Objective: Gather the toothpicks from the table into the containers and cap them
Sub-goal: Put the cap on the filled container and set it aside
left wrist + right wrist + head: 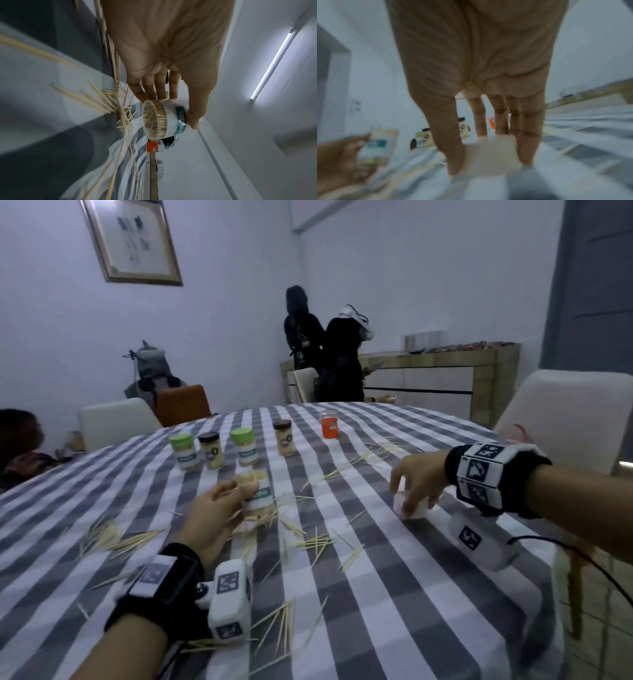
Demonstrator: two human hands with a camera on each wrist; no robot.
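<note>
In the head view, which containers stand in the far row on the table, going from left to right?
Green-capped container → dark-capped container → second green-capped container → second dark-capped container → orange container.

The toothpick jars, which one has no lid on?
The jar the left hand holds; its top is open, toothpicks showing. The jars standing behind wear green or brown lids.

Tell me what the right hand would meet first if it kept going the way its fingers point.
The right hand points left across the table. It already grips a white cap; beyond that come loose toothpicks, then probably the open container in the left hand, though depth is uncertain.
</note>
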